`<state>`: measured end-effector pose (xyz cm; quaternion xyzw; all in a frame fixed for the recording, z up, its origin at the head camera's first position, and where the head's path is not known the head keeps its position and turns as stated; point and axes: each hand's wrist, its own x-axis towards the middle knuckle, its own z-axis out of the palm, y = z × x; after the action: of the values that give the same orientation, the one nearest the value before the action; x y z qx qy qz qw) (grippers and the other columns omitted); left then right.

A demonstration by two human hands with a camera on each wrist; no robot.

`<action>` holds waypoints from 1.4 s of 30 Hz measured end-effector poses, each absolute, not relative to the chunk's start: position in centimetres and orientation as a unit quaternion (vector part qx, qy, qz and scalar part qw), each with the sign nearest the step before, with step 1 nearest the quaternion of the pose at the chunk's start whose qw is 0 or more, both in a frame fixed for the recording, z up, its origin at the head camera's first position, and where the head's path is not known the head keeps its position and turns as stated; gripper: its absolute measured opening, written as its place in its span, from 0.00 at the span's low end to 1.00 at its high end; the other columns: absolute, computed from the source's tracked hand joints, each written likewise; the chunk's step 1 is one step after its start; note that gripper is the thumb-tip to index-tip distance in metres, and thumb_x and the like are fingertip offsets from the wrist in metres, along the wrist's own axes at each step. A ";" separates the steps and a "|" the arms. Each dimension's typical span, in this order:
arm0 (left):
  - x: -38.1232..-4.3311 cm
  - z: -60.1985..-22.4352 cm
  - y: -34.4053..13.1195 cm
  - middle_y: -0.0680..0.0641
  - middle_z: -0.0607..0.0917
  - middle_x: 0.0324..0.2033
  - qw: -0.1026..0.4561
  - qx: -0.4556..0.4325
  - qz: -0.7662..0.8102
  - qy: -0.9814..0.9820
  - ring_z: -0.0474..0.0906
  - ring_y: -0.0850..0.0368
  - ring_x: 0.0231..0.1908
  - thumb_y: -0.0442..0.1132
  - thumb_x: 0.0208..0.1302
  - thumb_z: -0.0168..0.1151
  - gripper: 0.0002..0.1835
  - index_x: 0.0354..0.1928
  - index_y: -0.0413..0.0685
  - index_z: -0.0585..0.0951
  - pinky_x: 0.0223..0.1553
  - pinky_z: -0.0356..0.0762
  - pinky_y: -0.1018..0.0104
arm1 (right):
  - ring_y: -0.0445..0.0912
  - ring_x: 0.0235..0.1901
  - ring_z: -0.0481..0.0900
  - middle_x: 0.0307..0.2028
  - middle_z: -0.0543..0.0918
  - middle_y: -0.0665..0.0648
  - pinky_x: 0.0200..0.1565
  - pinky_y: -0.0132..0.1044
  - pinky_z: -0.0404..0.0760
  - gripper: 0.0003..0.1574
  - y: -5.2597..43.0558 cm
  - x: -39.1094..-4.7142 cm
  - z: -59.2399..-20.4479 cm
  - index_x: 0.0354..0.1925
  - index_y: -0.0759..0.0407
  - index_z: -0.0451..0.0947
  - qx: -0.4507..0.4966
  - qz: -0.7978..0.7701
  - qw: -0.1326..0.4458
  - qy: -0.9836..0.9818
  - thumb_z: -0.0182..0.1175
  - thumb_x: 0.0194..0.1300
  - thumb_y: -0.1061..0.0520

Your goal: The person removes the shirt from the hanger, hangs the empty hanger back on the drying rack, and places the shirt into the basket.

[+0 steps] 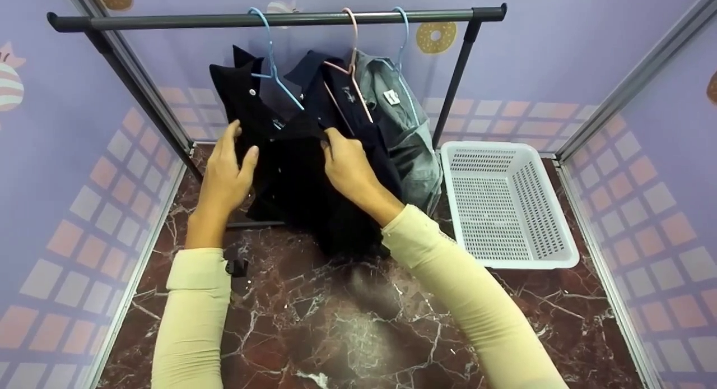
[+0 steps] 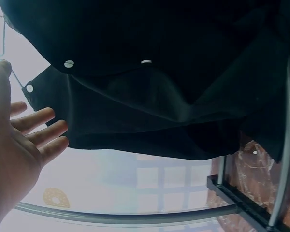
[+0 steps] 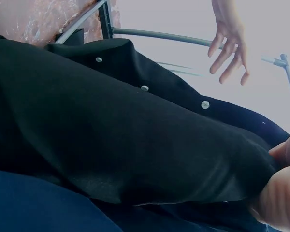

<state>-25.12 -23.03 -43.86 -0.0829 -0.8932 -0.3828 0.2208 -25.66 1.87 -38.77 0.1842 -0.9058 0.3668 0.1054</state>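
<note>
A black shirt (image 1: 302, 176) with white buttons hangs from a light blue hanger (image 1: 273, 69) on the rail. My right hand (image 1: 350, 162) pinches the shirt near its collar, on the right side; in the right wrist view the fingers (image 3: 280, 188) are curled on the black cloth. My left hand (image 1: 221, 170) is at the shirt's left edge, fingers and thumb spread apart. In the left wrist view that hand (image 2: 24, 140) shows an open palm beside the buttoned edge, holding nothing. The shirt's lower part bunches dark above the floor.
On the rail (image 1: 185, 22) also hang a navy shirt (image 1: 386, 148) on a pink hanger (image 1: 353, 47) and a grey-green shirt (image 1: 417, 153) on a blue hanger (image 1: 402, 41). A white plastic basket (image 1: 456, 232) stands right, on the dark red marbled floor (image 1: 313, 333). Patterned walls enclose three sides.
</note>
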 end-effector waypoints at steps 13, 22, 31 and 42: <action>-25.9 -40.7 -22.9 0.37 0.72 0.71 0.278 -0.107 -0.381 -0.875 0.67 0.39 0.73 0.46 0.78 0.50 0.31 0.76 0.38 0.64 0.76 0.62 0.46 | 0.58 0.43 0.90 0.40 0.90 0.65 0.43 0.54 0.86 0.14 3.2 -24.7 -37.7 0.51 0.63 0.80 0.189 0.356 0.161 -0.901 0.50 0.80 0.58; -25.7 -39.1 -22.7 0.39 0.64 0.77 0.297 -0.112 -0.374 -0.871 0.58 0.47 0.78 0.45 0.78 0.51 0.32 0.79 0.41 0.61 0.80 0.54 0.56 | 0.59 0.40 0.90 0.36 0.89 0.66 0.41 0.54 0.87 0.12 4.4 -23.3 -37.6 0.49 0.65 0.81 0.219 0.350 0.200 -0.889 0.53 0.77 0.61; -25.5 -37.3 -22.9 0.43 0.56 0.81 0.302 -0.127 -0.361 -0.873 0.42 0.50 0.82 0.49 0.77 0.49 0.35 0.81 0.45 0.58 0.82 0.38 0.63 | 0.59 0.35 0.89 0.32 0.88 0.67 0.37 0.53 0.87 0.10 6.4 -21.6 -37.4 0.46 0.66 0.80 0.249 0.352 0.221 -0.875 0.53 0.77 0.63; -25.1 -35.5 -23.3 0.45 0.45 0.83 0.233 -0.140 -0.299 -0.915 0.32 0.48 0.83 0.64 0.71 0.58 0.53 0.83 0.44 0.45 0.83 0.31 0.55 | 0.52 0.28 0.84 0.29 0.86 0.61 0.33 0.49 0.85 0.09 9.2 -19.8 -37.9 0.45 0.66 0.80 0.283 0.357 0.228 -0.861 0.52 0.76 0.64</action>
<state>-25.08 -23.28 -35.46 -0.1398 -0.9148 -0.2991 0.2326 -19.75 9.20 -37.93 0.2833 -0.8605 0.3567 0.2281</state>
